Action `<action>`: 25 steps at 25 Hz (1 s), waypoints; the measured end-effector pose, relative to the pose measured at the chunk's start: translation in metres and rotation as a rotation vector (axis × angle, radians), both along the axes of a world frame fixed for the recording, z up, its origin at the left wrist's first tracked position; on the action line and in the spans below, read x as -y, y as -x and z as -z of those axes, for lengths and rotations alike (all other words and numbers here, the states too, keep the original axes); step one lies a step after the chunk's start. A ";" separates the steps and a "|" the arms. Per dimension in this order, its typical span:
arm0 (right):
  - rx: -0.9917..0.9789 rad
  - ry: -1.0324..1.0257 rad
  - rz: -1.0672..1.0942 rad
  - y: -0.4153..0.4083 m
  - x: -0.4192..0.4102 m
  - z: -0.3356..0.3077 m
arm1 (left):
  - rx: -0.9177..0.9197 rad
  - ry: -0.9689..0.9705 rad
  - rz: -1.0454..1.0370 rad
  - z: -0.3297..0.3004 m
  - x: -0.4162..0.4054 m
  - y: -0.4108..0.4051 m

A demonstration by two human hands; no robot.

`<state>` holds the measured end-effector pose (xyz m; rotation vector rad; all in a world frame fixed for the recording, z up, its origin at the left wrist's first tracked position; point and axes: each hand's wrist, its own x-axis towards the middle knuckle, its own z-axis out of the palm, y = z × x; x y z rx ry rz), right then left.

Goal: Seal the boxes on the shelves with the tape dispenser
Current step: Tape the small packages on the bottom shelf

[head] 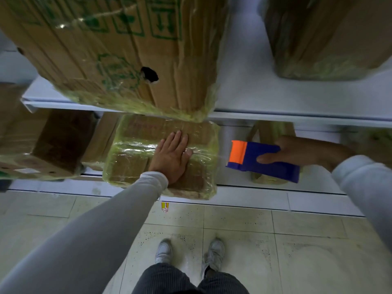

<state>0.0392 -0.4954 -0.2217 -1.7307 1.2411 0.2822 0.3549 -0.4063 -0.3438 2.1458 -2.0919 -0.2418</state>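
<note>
Our shoes (188,251) stand on the tiled floor (297,240). Our left hand (171,155) lies flat, fingers straight, on a wrapped box (131,153) on the lower shelf (254,190). Just right of that box, our right hand (297,151) grips the blue-and-orange tape dispenser (261,160) in the air. A bigger box (118,49) sits on the upper shelf (275,98).

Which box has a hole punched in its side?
The big box on the upper shelf, above the left hand; it has green print, and no other box shows a hole.

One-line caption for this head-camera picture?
Left hand presses a wrapped box; right hand holds the tape dispenser.
</note>
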 end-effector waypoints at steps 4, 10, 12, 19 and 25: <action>-0.052 0.045 -0.008 0.017 0.000 0.007 | 0.014 -0.012 -0.003 -0.001 -0.001 0.000; -0.231 0.365 -0.134 -0.026 -0.015 0.040 | 0.050 -0.014 0.006 -0.005 -0.002 0.003; -0.375 0.531 -0.207 -0.035 -0.027 0.051 | 0.041 -0.022 0.014 -0.006 -0.004 0.003; -0.251 0.500 0.110 -0.005 -0.044 0.048 | 0.027 -0.070 -0.166 -0.029 0.011 0.060; -0.047 0.351 0.157 0.018 -0.056 0.050 | 0.025 -0.199 -0.194 -0.030 0.026 0.090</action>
